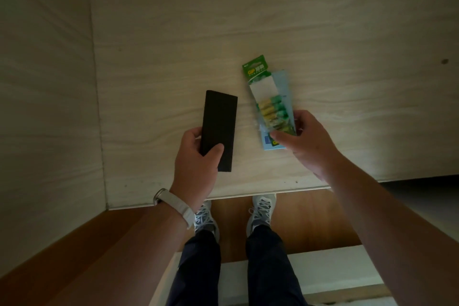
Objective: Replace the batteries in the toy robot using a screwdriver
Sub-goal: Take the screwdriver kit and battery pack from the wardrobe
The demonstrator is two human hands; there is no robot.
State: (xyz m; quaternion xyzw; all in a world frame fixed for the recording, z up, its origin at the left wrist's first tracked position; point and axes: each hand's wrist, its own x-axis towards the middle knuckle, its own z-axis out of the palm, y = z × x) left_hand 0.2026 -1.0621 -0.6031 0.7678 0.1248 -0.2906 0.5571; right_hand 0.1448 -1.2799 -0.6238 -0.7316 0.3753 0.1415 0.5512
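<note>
Two bare hands were in view above a pale wood-grain table (248, 20) that filled the upper part of the frame. The left hand (196, 156), at centre frame, gripped a flat black rectangular case (218, 126) by its lower end: the thumb lay across the front face and the fingers wrapped round the left edge, clamped on the case. The case stood tilted slightly, its upper end toward the top of the frame. A white wristband (176, 206) sat on the left wrist.

The right hand (303, 141), right of centre, pinched the lower end of a green battery pack (268, 102). Thumb and fingers were closed on the pack together with a light blue card (283, 87) lying behind it. Yellow-and-green cells showed through the blister in the lower half of the pack; the upper half of the blister appeared empty. The pack was just beside the case, not touching it.

Neither the toy robot nor a screwdriver could be identified in the frame. Both shoes (260, 211) rested on a brown floor (99, 243) in the lower part of the frame.
</note>
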